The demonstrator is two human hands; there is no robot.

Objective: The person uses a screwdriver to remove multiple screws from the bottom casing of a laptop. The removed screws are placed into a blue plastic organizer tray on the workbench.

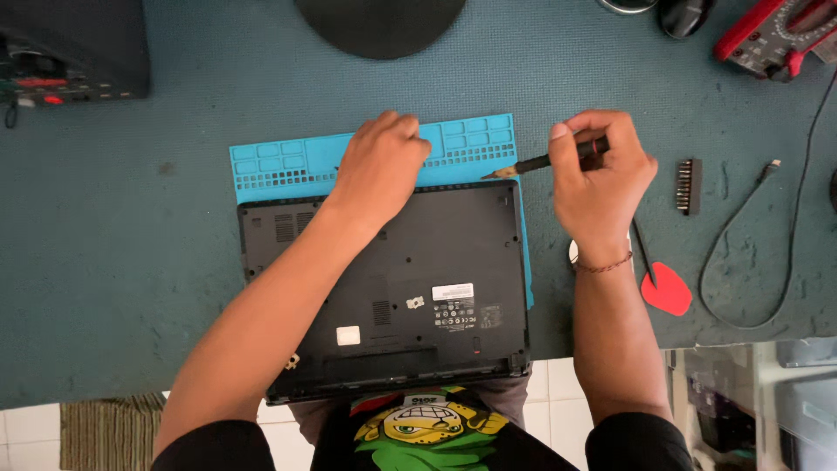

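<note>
A black laptop (436,279) lies upside down on a blue repair mat (279,166), its bottom cover facing up. My left hand (379,166) rests curled over the laptop's far edge and the mat's small compartments; whether it holds anything is hidden. My right hand (597,179) grips a slim black screwdriver (540,162), with the tip pointing left toward the laptop's far right corner.
A screwdriver bit holder (689,185) and a red pry pick (667,288) lie to the right. A black cable (767,244) loops there too. A red multimeter (772,35) sits at the far right, a black device (70,48) at the far left. The teal table's (105,262) near edge is close.
</note>
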